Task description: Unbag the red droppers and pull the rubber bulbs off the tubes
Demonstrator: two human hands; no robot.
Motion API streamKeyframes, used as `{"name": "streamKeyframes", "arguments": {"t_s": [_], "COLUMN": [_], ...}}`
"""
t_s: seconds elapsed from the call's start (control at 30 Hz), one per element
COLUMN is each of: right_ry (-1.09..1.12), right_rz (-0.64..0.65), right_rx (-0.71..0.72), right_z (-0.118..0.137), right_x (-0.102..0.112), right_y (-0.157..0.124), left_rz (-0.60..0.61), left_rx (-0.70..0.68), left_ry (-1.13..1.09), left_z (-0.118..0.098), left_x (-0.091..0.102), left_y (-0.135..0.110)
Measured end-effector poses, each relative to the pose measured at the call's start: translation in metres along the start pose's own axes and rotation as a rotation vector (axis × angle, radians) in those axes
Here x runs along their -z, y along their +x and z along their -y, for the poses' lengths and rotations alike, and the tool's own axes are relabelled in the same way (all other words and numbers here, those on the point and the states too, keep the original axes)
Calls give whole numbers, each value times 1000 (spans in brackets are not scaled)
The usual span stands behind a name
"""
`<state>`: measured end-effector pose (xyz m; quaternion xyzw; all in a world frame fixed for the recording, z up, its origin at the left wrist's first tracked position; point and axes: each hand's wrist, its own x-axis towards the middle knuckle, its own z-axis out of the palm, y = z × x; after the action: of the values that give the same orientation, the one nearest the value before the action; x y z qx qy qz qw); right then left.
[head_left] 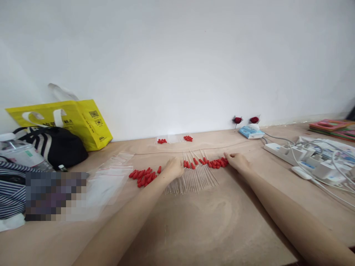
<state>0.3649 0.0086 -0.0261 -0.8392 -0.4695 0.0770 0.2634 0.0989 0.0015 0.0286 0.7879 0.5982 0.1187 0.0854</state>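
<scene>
A row of clear glass droppers with red rubber bulbs (205, 162) lies on the brown table (194, 229), their thin tubes (191, 181) pointing toward me. My left hand (174, 168) rests at the left end of the row with its fingers curled in. My right hand (237, 161) lies at the right end, fingertips touching the red bulbs, fingers loosely bent. A loose heap of red bulbs (144, 176) sits just left of my left hand. Two small packed bags of droppers (174, 139) lie by the wall.
Clear zip bags (111, 177) lie left of the heap. A yellow bag (83, 120), a black striped bag (55, 144) and a water bottle (19, 153) stand at the left. A white power strip with cables (302, 157), a tissue pack (251, 132) and books (331, 127) are at the right.
</scene>
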Motion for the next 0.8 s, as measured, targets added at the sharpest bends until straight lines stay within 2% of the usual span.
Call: {"name": "streamKeyframes", "arguments": {"t_s": [0.1,0.17,0.27,0.33,0.4,0.43,0.57,0.8], "right_ry": [10,37,57,6,-107,-177,-267,-383], "right_rz": [-50,-102,-127,-77,17,85,155,252], "right_rx": [29,107,339,463,483,446,367,356], "right_z": [5,13,34,54,76,87,118,135], "right_x": [3,5,4,1,-4,-6,-16,-23], "right_y": [-7,-17,-37,-50,-57,-58,-50,-49], "left_rz": [-100,-202,-547,-643,-672,-676,-651,-570], "left_rx": [-97,-196,-486,-590,-607,-594,-567,-580], "left_ry": [-25,-40,-25,3,-14,-36,-81,-70], "left_z": [9,21,47,62,71,73,72,72], "left_x": [3,4,0,-2,-4,-5,-7,-8], "left_y": [-21,-41,-69,-81,-87,-88,-85,-83]}}
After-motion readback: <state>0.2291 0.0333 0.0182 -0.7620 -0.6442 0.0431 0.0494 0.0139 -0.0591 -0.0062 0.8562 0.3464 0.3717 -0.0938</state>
